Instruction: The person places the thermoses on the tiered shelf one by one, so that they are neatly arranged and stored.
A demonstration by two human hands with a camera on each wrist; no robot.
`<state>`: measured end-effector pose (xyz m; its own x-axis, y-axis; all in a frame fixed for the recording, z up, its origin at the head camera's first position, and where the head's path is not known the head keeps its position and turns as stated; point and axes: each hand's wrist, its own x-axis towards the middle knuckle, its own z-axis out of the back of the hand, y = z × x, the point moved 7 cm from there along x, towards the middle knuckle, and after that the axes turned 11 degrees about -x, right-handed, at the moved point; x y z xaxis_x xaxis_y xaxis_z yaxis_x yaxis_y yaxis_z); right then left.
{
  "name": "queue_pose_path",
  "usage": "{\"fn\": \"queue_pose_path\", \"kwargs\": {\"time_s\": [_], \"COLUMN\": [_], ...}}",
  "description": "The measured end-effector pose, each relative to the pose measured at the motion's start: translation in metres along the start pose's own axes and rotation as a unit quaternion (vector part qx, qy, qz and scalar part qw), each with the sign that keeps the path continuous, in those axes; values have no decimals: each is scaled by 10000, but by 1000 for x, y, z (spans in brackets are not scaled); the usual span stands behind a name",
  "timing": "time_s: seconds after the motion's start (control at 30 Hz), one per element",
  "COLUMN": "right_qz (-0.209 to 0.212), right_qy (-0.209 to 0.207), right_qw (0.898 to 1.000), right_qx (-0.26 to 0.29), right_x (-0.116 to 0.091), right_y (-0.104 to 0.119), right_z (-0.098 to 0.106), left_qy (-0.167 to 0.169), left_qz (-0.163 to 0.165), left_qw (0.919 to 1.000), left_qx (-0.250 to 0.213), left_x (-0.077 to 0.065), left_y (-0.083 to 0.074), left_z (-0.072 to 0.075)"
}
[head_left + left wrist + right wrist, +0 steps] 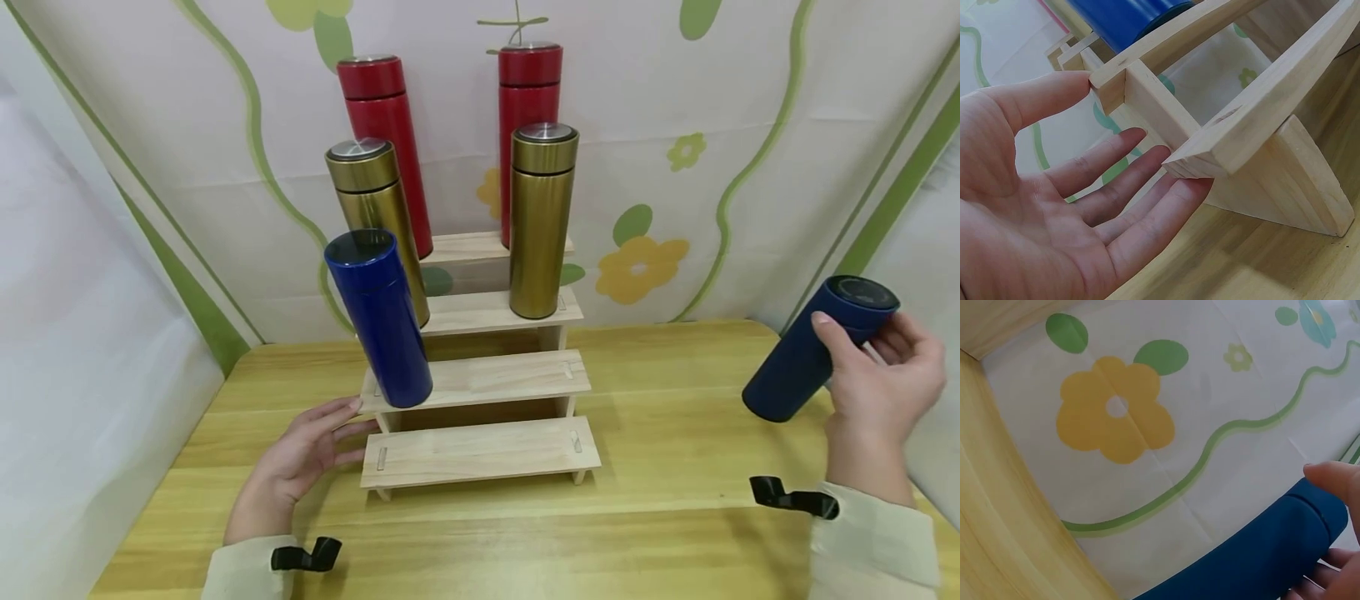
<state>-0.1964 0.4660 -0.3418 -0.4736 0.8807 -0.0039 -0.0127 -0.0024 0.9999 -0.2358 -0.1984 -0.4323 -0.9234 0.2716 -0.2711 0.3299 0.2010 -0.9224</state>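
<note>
In the head view my right hand [885, 383] grips a matte dark blue thermos flask [795, 358] near its lid, thumb on one side and fingers on the other. The flask leans, lid up and to the right; whether its base touches the table I cannot tell. My left hand [296, 458] is at the left end of a stepped wooden stand [480, 454]. In the left wrist view its thumb [1054, 94] touches one step's end, and its loosely bent fingers reach the step below. A glossy blue flask [382, 333] stands on the second-lowest step.
Two gold flasks [542, 233] stand one step higher, left and right. Two red flasks [528, 108] occupy the top step behind them. Beneath the stand is a yellow wooden table [660, 467], with a flower-printed cloth [750, 100] hanging behind it.
</note>
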Motion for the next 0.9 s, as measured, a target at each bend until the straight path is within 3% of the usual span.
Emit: {"fn": "queue_pose_path", "kwargs": {"time_s": [0.3,0.57,0.9], "right_qz": [-518,-434,-375], "right_qy": [460,468,381], "right_qw": [9913,9927,9942], "right_qx": [-1117,-1020,-935], "right_x": [21,22,18], "right_y": [-26,-26,-27], "right_z": [-7,-10,-10], "left_qy": [125,-20,58], "left_qz": [-15,23,-30], "left_qw": [9999,10000,9999], "left_qx": [-52,-27,-104], "left_x": [2,1,1], "left_y": [-1,0,0], "left_z": [-2,-1,0]}}
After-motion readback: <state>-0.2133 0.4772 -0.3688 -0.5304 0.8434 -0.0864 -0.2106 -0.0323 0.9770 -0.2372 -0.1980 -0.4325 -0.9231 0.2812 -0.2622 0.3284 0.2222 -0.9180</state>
